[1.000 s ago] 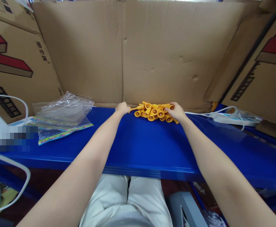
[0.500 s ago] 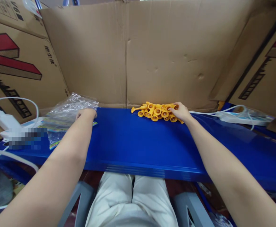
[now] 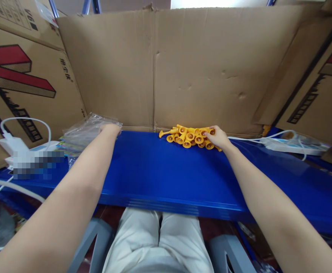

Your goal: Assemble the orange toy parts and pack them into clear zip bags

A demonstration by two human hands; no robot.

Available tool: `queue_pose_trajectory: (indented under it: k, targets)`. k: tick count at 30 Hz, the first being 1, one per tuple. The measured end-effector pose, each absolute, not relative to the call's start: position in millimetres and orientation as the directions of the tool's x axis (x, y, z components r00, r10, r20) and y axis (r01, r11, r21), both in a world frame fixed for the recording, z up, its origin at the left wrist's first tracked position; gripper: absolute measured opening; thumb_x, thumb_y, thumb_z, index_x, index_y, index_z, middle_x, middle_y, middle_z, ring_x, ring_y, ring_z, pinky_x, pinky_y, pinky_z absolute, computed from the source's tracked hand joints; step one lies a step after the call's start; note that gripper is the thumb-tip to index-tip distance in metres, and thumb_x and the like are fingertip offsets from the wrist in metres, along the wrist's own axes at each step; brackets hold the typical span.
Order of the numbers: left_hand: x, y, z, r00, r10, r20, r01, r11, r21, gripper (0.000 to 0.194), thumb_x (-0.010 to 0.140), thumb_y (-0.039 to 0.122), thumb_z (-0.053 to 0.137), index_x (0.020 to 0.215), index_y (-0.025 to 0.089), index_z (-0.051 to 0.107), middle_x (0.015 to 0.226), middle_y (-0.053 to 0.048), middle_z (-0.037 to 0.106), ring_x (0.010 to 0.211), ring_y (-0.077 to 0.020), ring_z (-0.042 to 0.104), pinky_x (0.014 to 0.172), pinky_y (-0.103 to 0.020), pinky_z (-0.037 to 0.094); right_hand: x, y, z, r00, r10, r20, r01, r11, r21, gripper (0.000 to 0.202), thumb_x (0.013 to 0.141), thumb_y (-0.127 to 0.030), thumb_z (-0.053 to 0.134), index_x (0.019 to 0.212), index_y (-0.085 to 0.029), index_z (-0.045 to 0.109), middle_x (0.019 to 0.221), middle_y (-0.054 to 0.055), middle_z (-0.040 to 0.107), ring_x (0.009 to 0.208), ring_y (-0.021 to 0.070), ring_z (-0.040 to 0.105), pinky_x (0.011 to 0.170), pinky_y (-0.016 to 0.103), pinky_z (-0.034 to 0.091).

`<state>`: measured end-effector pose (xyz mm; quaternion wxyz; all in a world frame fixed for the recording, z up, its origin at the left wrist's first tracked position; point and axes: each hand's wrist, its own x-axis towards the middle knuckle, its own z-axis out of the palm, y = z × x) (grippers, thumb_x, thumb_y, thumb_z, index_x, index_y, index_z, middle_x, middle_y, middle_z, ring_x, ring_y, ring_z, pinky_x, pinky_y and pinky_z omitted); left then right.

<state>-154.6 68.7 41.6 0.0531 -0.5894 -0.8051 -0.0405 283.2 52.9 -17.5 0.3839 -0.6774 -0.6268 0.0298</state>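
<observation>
A pile of yellow plastic toy trumpets (image 3: 190, 137) with flared round mouths lies at the back of the blue tabletop, against the cardboard. My right hand (image 3: 218, 137) is at the pile's right end, thumb and fingers closed on one trumpet there. Over on the left, my left hand (image 3: 111, 129) is at the upper edge of some clear plastic bags (image 3: 82, 131) with colourful printed strips. Its fingers curl around the bags' edge, though the back of the hand hides most of them.
Tall cardboard sheets (image 3: 211, 68) wall the blue table (image 3: 166, 170) at the back. A white charger (image 3: 15, 146) with a looping cable stands at the left. A white power strip (image 3: 293, 146) and cord lie at the right. Grey chair armrests flank my legs.
My left hand has shifted slightly up and right, and the plastic bags have been drawn with it. My right hand stays at the trumpets. The camera view has tilted up a little.
</observation>
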Motion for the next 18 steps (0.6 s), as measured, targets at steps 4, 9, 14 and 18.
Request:
queue_pose_trajectory:
  k: [4, 9, 14, 18]
  targets:
    - [-121.8, 62.0, 65.7, -0.456, 0.881, 0.125, 0.868, 0.471, -0.155, 0.041, 0.074, 0.038, 0.061, 0.104, 0.013, 0.07, 0.097, -0.021, 0.069, 0.099, -0.0408, 0.062, 0.076, -0.06, 0.049, 281.1, 49.2, -15.2, 0.218, 0.877, 0.428, 0.825, 0.069, -0.561, 0.04, 0.08, -0.031, 0.058, 0.116, -0.013, 0.055, 0.112, 0.017, 0.064, 0.107, 0.0293, 0.06, 0.092, 0.04, 0.044]
    - [-78.0, 43.2, 75.4, -0.289, 0.901, 0.322, 0.922, 0.353, -0.159, 0.052, 0.083, 0.019, 0.049, 0.132, 0.003, 0.049, 0.122, -0.028, 0.059, 0.116, -0.0376, 0.055, 0.092, -0.059, 0.041, 279.5, 46.9, -14.4, 0.23, 0.877, 0.422, 0.825, 0.054, -0.562, 0.042, 0.08, -0.032, 0.058, 0.117, -0.013, 0.054, 0.112, 0.018, 0.064, 0.107, 0.0299, 0.06, 0.092, 0.041, 0.045]
    - [-46.6, 23.0, 58.6, 0.037, 0.941, 0.336, 0.96, 0.06, -0.274, 0.058, 0.089, 0.008, 0.031, 0.146, 0.007, 0.026, 0.121, -0.024, 0.061, 0.116, -0.0299, 0.057, 0.096, -0.048, 0.04, 279.3, 46.9, -14.7, 0.228, 0.877, 0.422, 0.828, 0.054, -0.559, 0.043, 0.08, -0.033, 0.058, 0.118, -0.013, 0.054, 0.112, 0.018, 0.064, 0.108, 0.0291, 0.06, 0.092, 0.039, 0.044]
    - [-36.8, 17.2, 38.0, 0.24, 0.928, 0.286, 0.939, -0.146, -0.312, 0.059, 0.084, 0.009, 0.04, 0.143, 0.009, 0.032, 0.121, -0.021, 0.062, 0.119, -0.0269, 0.055, 0.105, -0.048, 0.032, 279.9, 47.6, -14.9, 0.224, 0.876, 0.427, 0.83, 0.058, -0.555, 0.042, 0.08, -0.032, 0.058, 0.116, -0.013, 0.055, 0.111, 0.017, 0.065, 0.107, 0.0291, 0.06, 0.092, 0.04, 0.044]
